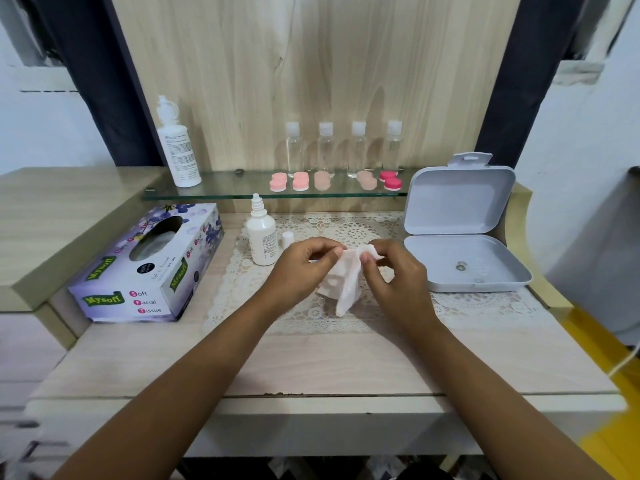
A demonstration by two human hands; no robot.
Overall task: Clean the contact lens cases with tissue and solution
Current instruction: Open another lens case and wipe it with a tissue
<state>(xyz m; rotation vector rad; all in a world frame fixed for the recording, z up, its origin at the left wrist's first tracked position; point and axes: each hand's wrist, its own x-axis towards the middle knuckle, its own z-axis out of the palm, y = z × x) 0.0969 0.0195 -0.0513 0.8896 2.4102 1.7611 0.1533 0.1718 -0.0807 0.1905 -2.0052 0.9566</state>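
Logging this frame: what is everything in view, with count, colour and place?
crumpled paper tissue: one, white, above the mat
round lens cases: five pairs, pink, peach, magenta, on the shelf
small uncapped dropper bottle: one, white, mat's left
loose bottle cap: one, white, beside that bottle
tall plastic bottle: one, white, shelf's left end
clear plastic bottles: four, white caps, shelf's back
floral cardboard tissue box: one, purple, table's left
open hinged plastic box: one, pale grey, table's right
lace mat: one, cream, table's centre
glass shelf: one, clear, behind the mat
wooden table: one, pale
left hand: pinches the tissue
right hand: pinches the tissue
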